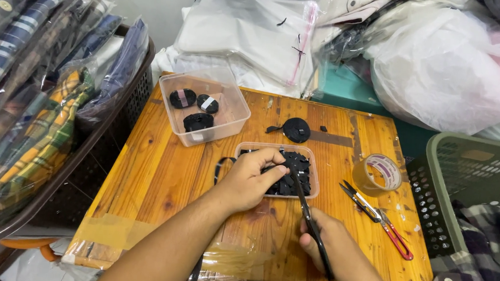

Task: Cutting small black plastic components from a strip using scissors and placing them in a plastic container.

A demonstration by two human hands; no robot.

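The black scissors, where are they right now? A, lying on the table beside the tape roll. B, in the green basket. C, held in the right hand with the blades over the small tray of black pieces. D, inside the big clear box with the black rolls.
C: the right hand grips the black scissors, whose tips reach over the small tray of black pieces.

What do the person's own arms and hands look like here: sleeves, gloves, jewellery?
Both forearms are bare up to the picture's lower edge, with no sleeves in view. The left hand and right hand wear no gloves. No rings, watch or bracelets are visible.
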